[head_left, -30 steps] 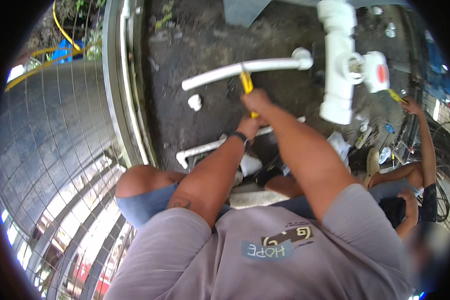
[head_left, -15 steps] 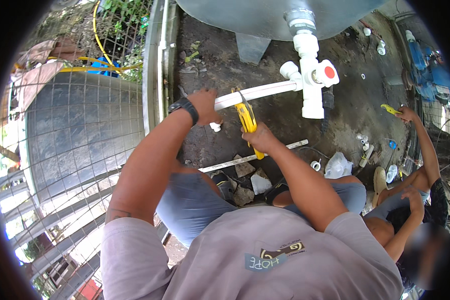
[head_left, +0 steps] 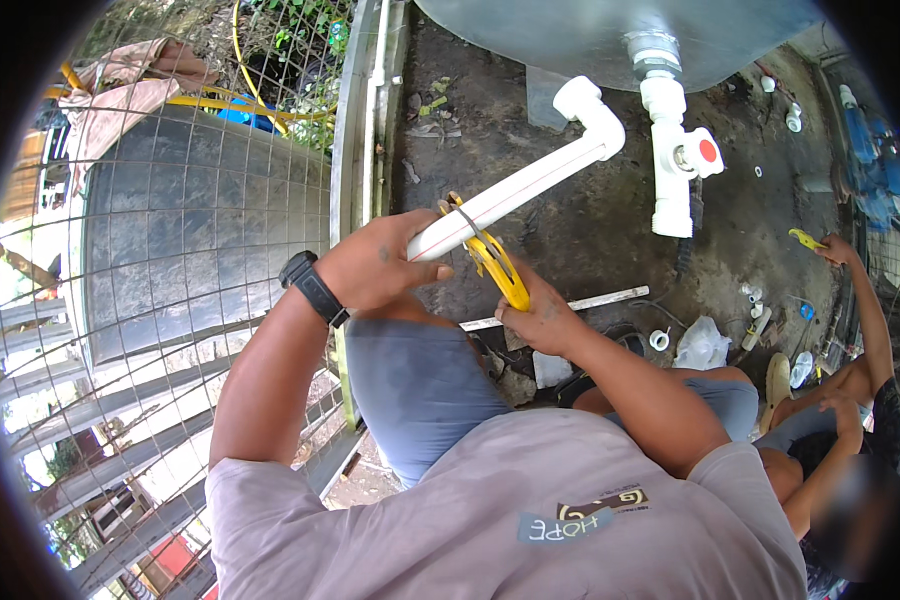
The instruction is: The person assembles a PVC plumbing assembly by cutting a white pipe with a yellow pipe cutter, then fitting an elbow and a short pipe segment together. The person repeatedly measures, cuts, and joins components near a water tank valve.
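Note:
My left hand (head_left: 385,258) is wrapped round the near end of a white plastic pipe (head_left: 515,192), which slants up to the right. An elbow fitting (head_left: 598,125) caps the pipe's far end, its open socket turned upward and left. In my right hand (head_left: 545,312) are the handles of a yellow pipe cutter (head_left: 497,262). Its jaws sit around the pipe just beyond my left fingers. To the right of the elbow and apart from it, a white valve assembly (head_left: 670,165) with a red-marked knob (head_left: 707,150) hangs from the grey tank (head_left: 610,40).
Wire fencing (head_left: 200,260) runs along my left. A thin white pipe (head_left: 570,305) lies on the dirty ground near a plastic bag (head_left: 703,345) and loose fittings. At far right a co-worker's hand (head_left: 836,250) holds a yellow-green tool (head_left: 805,239).
Pipe and elbow have come away from beside the valve assembly, moving left and tilting upward at the far end. Both my hands and the cutter moved with them, nearer my body.

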`<move>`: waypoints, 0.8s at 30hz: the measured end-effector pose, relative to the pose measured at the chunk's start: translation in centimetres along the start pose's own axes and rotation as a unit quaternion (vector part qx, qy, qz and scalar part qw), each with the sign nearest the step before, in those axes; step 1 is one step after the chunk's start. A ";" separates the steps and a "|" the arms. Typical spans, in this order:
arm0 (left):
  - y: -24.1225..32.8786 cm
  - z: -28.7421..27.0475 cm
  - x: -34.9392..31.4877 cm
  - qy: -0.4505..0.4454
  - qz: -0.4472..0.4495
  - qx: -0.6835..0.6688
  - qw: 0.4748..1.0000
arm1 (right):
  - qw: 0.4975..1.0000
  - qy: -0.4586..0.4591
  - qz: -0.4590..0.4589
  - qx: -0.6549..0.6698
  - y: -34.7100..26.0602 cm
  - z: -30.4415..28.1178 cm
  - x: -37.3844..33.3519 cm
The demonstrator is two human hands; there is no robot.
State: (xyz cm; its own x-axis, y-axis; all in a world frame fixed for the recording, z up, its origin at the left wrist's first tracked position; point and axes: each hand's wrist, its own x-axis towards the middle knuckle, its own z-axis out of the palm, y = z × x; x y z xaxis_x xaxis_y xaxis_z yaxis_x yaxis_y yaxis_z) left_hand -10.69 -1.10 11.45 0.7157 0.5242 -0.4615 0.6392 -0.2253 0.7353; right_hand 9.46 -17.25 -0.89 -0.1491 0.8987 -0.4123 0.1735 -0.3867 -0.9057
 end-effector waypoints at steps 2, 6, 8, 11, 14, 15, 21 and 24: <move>0.6 -0.3 -0.9 0.006 -0.022 0.022 1.000 | 0.999 -0.007 0.018 -0.029 -1.2 -0.1 -0.1; 3.1 -1.4 -4.4 0.029 -0.071 0.005 0.997 | 0.999 -0.031 -0.004 -0.026 -5.4 0.0 -1.2; 3.2 -1.8 -5.3 0.049 -0.027 0.027 0.998 | 0.999 -0.047 -0.018 -0.020 -6.4 0.2 -1.8; 4.3 -2.6 -6.7 0.052 -0.039 0.041 0.997 | 0.996 -0.090 -0.016 -0.008 -7.6 0.1 -1.8; 4.8 -3.1 -7.6 0.047 -0.053 0.057 0.996 | 0.993 -0.119 -0.005 -0.012 -8.6 0.3 -1.7; 4.8 -3.3 -7.8 0.047 -0.060 0.058 0.995 | 0.991 -0.135 -0.005 -0.022 -9.0 0.2 -1.7; 3.4 -2.9 -8.2 0.081 -0.040 0.049 0.995 | 0.991 -0.121 -0.001 -0.057 -10.0 0.2 -1.5; 2.8 -2.5 -8.1 0.070 -0.023 0.048 0.996 | 0.986 -0.133 -0.012 -0.100 -9.6 -0.1 -1.5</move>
State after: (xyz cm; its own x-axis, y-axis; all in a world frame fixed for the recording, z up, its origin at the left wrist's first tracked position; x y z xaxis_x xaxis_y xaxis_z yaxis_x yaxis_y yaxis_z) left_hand -15.38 -3.97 18.50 0.6433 0.6435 -0.4148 0.6991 -0.2729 0.6609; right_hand 8.16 -14.90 8.46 -0.4008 0.8109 -0.4263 0.3522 -0.2932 -0.8888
